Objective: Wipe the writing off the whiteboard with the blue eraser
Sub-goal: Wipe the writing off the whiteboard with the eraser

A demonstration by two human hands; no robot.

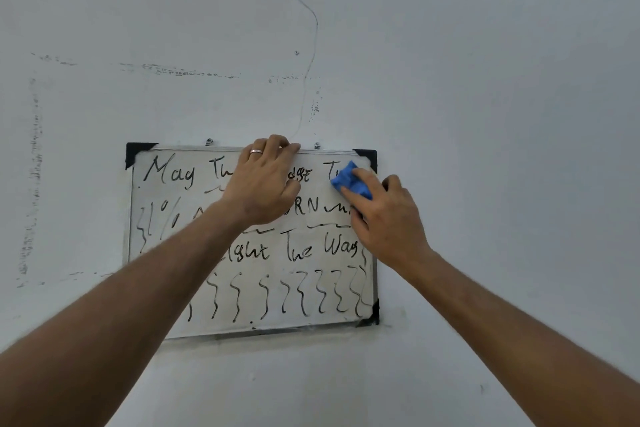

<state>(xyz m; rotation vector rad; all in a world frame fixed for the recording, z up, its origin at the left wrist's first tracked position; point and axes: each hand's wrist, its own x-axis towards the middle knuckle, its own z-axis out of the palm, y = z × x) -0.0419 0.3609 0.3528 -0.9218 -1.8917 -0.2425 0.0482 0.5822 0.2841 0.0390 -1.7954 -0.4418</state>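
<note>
A small whiteboard with a metal frame and black corner caps hangs on the wall, covered in black handwriting and wavy lines. My left hand, wearing a ring, lies on the board with its fingers curled over the top edge, holding the frame. My right hand grips the blue eraser and presses it against the board's upper right area, near the end of the first line of writing. A patch just right of the eraser looks wiped. Both forearms hide parts of the text.
The board hangs from two small hooks on a pale grey-white wall. The wall carries scuff marks, a faint rectangular outline to the left, and a thin crack line above the board.
</note>
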